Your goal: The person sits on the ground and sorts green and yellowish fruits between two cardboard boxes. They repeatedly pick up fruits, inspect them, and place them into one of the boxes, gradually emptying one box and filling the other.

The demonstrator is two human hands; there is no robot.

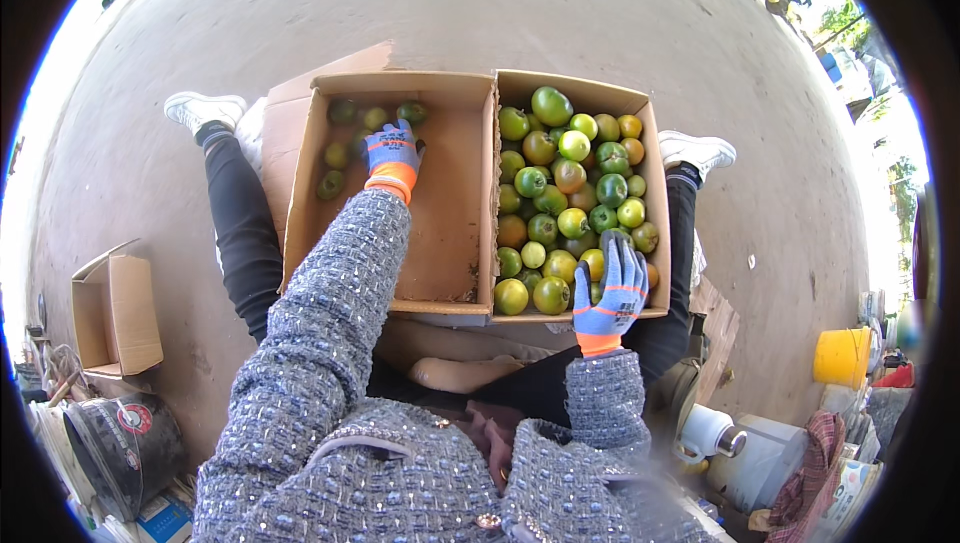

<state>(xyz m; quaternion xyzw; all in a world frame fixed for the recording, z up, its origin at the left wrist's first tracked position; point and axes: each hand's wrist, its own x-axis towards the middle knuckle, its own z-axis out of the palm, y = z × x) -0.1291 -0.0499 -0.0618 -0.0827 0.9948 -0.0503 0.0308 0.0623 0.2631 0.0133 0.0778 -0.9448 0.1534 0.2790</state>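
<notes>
Two cardboard boxes stand side by side between my legs. The right box [655, 233] is filled with green, yellowish and orange-tinged tomatoes [569, 177]. Inside the left box [450, 233], several green tomatoes [331, 184] lie along the far left part. My left hand [393, 155], in a blue and orange work glove, reaches down among them, close to a dark green tomato [411, 114]. Its fingers point down and away, so their tips and anything under them are hidden. Gloved alike, my right hand [612, 289] lies over the near right tomatoes, fingers stretched and apart.
An open small carton [120, 313] sits on the floor at left, above a black bucket [125, 443]. At right are a yellow container [840, 357], a white flask [708, 431] and a pale bucket [760, 463]. Flattened cardboard [285, 128] lies beside the left box.
</notes>
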